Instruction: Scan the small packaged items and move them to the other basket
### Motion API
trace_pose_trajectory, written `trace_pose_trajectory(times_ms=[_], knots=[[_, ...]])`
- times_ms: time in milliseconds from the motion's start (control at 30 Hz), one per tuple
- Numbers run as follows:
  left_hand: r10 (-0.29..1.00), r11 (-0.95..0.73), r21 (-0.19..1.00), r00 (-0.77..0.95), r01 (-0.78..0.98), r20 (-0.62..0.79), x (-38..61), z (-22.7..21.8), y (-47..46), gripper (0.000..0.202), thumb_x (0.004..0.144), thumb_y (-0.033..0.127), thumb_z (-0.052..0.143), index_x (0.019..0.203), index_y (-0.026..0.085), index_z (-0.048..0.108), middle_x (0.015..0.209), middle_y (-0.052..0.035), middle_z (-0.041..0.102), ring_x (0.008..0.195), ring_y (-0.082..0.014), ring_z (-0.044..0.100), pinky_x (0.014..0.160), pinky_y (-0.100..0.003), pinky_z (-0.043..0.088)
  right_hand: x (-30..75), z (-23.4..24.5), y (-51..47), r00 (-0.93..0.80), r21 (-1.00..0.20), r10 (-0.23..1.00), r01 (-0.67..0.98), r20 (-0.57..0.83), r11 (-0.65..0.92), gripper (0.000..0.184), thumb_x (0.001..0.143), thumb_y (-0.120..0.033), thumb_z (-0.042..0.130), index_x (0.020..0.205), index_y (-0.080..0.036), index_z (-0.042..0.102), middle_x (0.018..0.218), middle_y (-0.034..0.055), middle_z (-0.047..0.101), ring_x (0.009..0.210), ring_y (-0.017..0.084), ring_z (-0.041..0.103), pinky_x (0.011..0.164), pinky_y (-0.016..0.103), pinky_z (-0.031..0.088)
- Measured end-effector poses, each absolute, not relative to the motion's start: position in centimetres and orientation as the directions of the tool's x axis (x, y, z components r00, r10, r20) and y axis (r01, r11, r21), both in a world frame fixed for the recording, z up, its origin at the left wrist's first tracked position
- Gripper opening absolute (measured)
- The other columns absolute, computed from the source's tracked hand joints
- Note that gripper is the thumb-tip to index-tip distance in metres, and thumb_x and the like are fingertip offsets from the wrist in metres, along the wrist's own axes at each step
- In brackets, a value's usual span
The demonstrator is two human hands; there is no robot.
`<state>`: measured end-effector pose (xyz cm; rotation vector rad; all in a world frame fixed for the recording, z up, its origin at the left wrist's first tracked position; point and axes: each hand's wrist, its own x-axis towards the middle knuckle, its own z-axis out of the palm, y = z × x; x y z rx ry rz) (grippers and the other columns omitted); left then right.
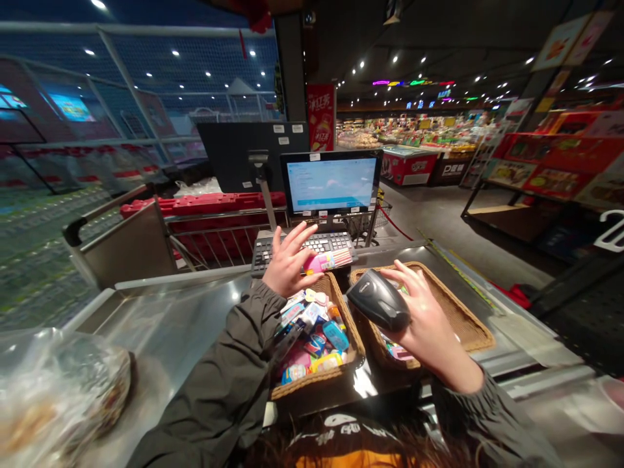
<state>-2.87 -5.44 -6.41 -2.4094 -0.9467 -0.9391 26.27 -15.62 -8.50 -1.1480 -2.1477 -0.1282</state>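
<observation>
My left hand (287,263) holds a small pink packet (327,261) between thumb and palm, the other fingers spread, above the left wicker basket (353,338), which is full of several small colourful items. My right hand (423,315) grips a black barcode scanner (379,300) over the right wicker basket (463,318), whose nose points left toward the pink packet. A few small packets lie in the right basket under the scanner.
A keyboard (305,250) and a lit screen (331,183) stand behind the baskets on a steel checkout counter (170,312). A clear plastic bag (53,390) lies at the lower left. Red shopping baskets (205,208) and shop shelves lie beyond.
</observation>
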Motion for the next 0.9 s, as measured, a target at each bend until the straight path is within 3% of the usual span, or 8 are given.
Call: trace_pose_trajectory(times_ms=[467,900], knots=[[0.592,-0.636,-0.016,0.500,0.772,0.632,-6.3,-10.0,-5.9,0.029,0.081,0.047,0.066,0.090,0.019,0.064,0.149,-0.0166,0.047,0.144,-0.0332,0.034,0.118,-0.064,0.006,23.9,-9.7,-14.6,-0.404,-0.244,0.708,0.743,0.579,0.623,0.033,0.078,-0.030,0.066,0.110,-0.020,0.066,0.135,0.0162,0.056,0.139,0.041,0.037,0.109,0.073,0.027],[0.740,-0.637,0.115,0.563,0.762,0.368,-6.4,-17.1,-2.8,0.023,0.074,0.038,0.072,0.087,0.020,0.069,0.149,-0.0151,0.048,0.143,-0.0356,0.036,0.118,-0.066,0.005,23.6,-11.3,-13.9,-0.338,-0.313,0.786,0.780,0.517,0.542,0.036,0.078,-0.037,0.066,0.110,-0.020,0.068,0.133,0.0162,0.058,0.138,0.041,0.040,0.108,0.070,0.029]])
